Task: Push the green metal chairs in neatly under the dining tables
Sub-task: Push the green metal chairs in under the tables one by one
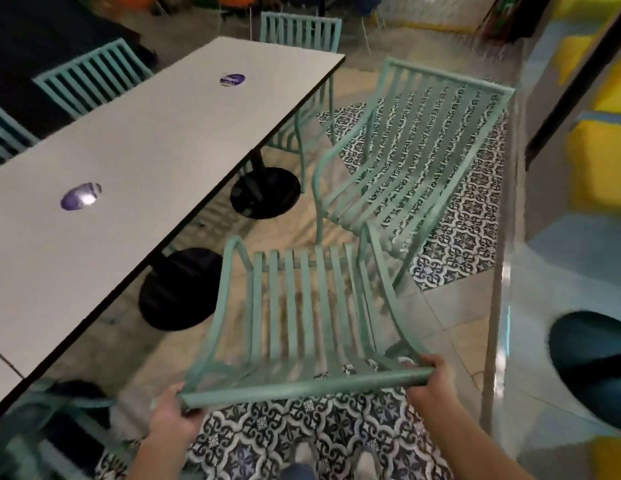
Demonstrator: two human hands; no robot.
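- Gripping the top rail of the near green chair (pixel 302 327), a person stands behind it and looks down over the backrest towards the seat.
- Left hand (pixel 170 415) is wrapped round the left end of the rail; right hand (pixel 428 379) is wrapped round the right end. Both hold the chair and nothing else.
- Near chair stands out in the aisle, well clear of the long white dining table (pixel 136 168) on its left. Its seat points along the table rather than at it, and the chair appears tipped or lifted a little, though blur makes that uncertain.
- Second green chair (pixel 413 161) stands just beyond, also out from the table and set at an angle, close to the front of the near chair.
- Two black round table bases (pixel 179 289) sit under the table edge on this side.
- Other green chairs (pixel 94 76) on the far side and at the end look pushed in already.
- Patterned floor tiles (pixel 302 431) lie underfoot.
- To do this step well, I judge the chair should first be turned so its seat faces the table edge squarely.
- Aim it for the gap beside a base, so the legs do not strike the black disc.
- Keep both hands spread at the rail ends for even steering, and push until the backrest lies parallel with the table edge.
- Watch the armrests: whether they pass under the tabletop cannot be told from here.
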